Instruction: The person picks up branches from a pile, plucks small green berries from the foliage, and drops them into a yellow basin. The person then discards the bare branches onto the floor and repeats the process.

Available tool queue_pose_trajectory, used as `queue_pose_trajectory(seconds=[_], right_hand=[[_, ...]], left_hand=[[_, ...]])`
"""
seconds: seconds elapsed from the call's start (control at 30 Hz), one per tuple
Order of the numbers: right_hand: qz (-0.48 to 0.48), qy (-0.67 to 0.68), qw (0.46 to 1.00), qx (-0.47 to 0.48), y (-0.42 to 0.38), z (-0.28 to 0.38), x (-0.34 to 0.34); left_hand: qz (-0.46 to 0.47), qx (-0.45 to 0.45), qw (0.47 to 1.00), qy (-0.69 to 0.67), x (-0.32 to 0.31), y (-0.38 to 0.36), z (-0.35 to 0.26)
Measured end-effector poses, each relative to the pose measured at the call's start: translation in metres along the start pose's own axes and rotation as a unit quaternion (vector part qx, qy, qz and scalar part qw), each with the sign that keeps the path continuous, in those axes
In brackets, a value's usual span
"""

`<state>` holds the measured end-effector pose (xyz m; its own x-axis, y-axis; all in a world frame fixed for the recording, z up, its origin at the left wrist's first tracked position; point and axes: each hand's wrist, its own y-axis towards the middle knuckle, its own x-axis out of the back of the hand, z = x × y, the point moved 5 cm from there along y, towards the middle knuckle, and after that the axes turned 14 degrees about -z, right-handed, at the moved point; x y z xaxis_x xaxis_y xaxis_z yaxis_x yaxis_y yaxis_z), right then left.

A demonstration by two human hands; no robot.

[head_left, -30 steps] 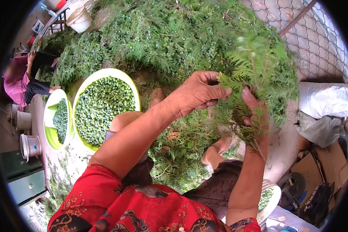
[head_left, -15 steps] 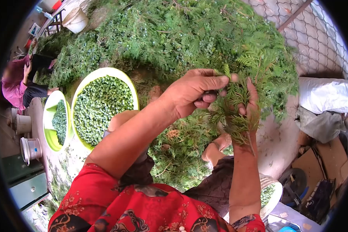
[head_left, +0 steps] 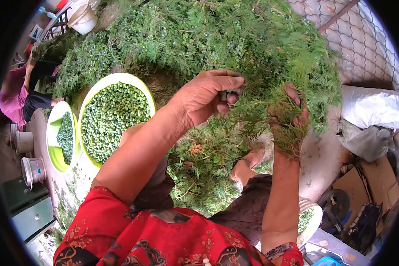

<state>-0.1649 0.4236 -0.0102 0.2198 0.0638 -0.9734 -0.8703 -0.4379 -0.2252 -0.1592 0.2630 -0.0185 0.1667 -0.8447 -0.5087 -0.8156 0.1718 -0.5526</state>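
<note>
My left hand [head_left: 210, 95] is raised with its fingers curled in and a bit of green showing between them, like small green cones. My right hand [head_left: 292, 108] grips a leafy conifer sprig [head_left: 257, 119], whose flat green fronds spread left toward my left hand and cover part of the palm. A gap lies between the two hands. Beneath and beyond them spreads a big heap of cut conifer branches [head_left: 186, 40]. To the left stands a lime-green basin [head_left: 151, 95] filled with small green cones [head_left: 115, 119].
A second lime basin [head_left: 53, 153], partly filled, stands further left near a seated person [head_left: 17, 95]. White buckets [head_left: 34, 170] line the left side. At right lie white sacks [head_left: 370, 108], cardboard [head_left: 352, 186] and a wheel [head_left: 334, 206]. A white bucket [head_left: 312, 228] stands by my right forearm.
My left hand has drawn away to the left from the sprig. My right hand has shifted slightly right and down, still holding the sprig, with its fingers more closed over it.
</note>
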Motion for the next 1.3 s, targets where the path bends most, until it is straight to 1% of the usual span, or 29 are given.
queue_pose_trajectory(seconds=[0.13,0.2,0.23,0.3,0.33,0.37,0.43,0.47,0.5,0.53,0.57,0.6,0.63,0.7,0.73,0.77,0.8,0.83,0.87,0.9,0.97,1.0,1.07,1.1,1.13,1.17,1.2,1.27,1.3], right_hand=[[0.028,-0.086,0.996,0.013,0.001,0.007,0.005],[0.007,-0.088,0.994,0.058,0.001,0.010,0.006],[0.006,-0.087,0.994,0.060,0.000,0.009,0.004],[-0.069,-0.080,0.989,0.106,-0.001,0.013,0.008],[-0.069,-0.079,0.989,0.106,-0.001,0.013,0.007],[-0.072,-0.051,0.991,0.096,0.001,0.014,0.007],[-0.075,-0.021,0.993,0.090,0.002,0.025,0.011],[0.014,-0.067,0.997,0.036,0.002,0.025,0.006],[0.103,-0.113,0.988,-0.017,-0.001,0.023,0.001],[0.104,-0.113,0.988,-0.015,-0.005,0.027,0.004],[-0.036,-0.196,0.967,0.156,-0.007,0.036,0.007],[-0.176,-0.268,0.892,0.318,-0.018,0.049,0.011],[-0.178,-0.266,0.891,0.320,-0.018,0.052,0.015],[-0.238,-0.237,0.892,0.303,-0.015,0.062,0.034],[-0.240,-0.235,0.891,0.305,-0.014,0.065,0.044],[-0.277,-0.324,0.829,0.363,-0.015,0.072,0.052],[-0.308,-0.408,0.754,0.414,-0.018,0.080,0.055],[-0.307,-0.407,0.754,0.415,-0.025,0.090,0.055],[-0.218,-0.310,0.845,0.376,-0.029,0.099,0.052],[-0.122,-0.203,0.915,0.328,-0.031,0.101,0.046],[-0.090,-0.208,0.917,0.327,-0.033,0.102,0.049],[-0.059,-0.221,0.919,0.320,-0.032,0.101,0.047],[-0.028,-0.237,0.922,0.305,-0.028,0.093,0.042],[-0.088,-0.220,0.915,0.328,-0.028,0.088,0.041],[-0.150,-0.201,0.903,0.349,-0.030,0.086,0.043],[-0.153,-0.200,0.904,0.345,-0.031,0.084,0.042],[-0.154,-0.190,0.909,0.337,-0.030,0.084,0.041],[-0.154,-0.179,0.915,0.328,-0.028,0.090,0.047],[-0.076,-0.192,0.930,0.303,-0.025,0.093,0.046]], left_hand=[[0.058,0.026,0.997,0.033,-0.001,-0.004,-0.006],[0.040,-0.077,0.967,0.238,-0.005,-0.009,-0.007],[0.040,-0.075,0.967,0.239,-0.006,-0.006,0.003],[0.098,-0.249,0.911,0.314,-0.019,-0.005,0.010],[0.155,-0.166,0.923,0.312,-0.019,0.000,0.019],[0.156,-0.165,0.922,0.313,-0.025,-0.006,0.013],[0.055,-0.051,0.962,0.262,-0.025,-0.010,0.008],[0.062,0.003,0.977,0.205,-0.019,-0.006,0.009],[0.064,0.003,0.976,0.207,-0.016,-0.006,0.009],[0.079,0.029,0.981,0.174,-0.015,-0.008,0.009],[0.094,0.055,0.984,0.141,-0.016,-0.010,0.010],[0.094,0.060,0.981,0.157,-0.017,-0.013,0.012],[0.096,0.062,0.981,0.158,-0.016,-0.012,0.014],[0.107,0.077,0.952,0.276,-0.012,-0.010,0.024],[0.096,0.030,0.932,0.347,-0.011,-0.006,0.025],[0.097,0.031,0.932,0.349,-0.011,-0.006,0.028],[-0.002,-0.089,0.879,0.468,-0.003,-0.002,0.018],[-0.102,-0.207,0.791,0.566,0.002,-0.002,0.006],[-0.122,-0.254,0.859,0.427,0.018,0.001,-0.001],[-0.130,-0.171,0.902,0.375,0.023,-0.009,-0.021],[-0.072,-0.062,0.978,0.185,0.038,-0.014,-0.029],[-0.072,-0.064,0.978,0.187,0.035,-0.016,-0.024],[-0.050,0.011,0.991,0.127,0.028,-0.018,0.013],[-0.015,0.053,0.994,0.093,0.026,-0.018,0.031],[-0.021,0.093,0.992,0.081,0.028,-0.018,0.046],[-0.027,0.132,0.988,0.069,0.029,-0.016,0.059],[-0.030,0.134,0.988,0.069,0.032,-0.010,0.070],[-0.088,0.214,0.973,-0.013,0.038,-0.001,0.092],[-0.089,0.213,0.973,-0.012,0.030,-0.002,0.092]])
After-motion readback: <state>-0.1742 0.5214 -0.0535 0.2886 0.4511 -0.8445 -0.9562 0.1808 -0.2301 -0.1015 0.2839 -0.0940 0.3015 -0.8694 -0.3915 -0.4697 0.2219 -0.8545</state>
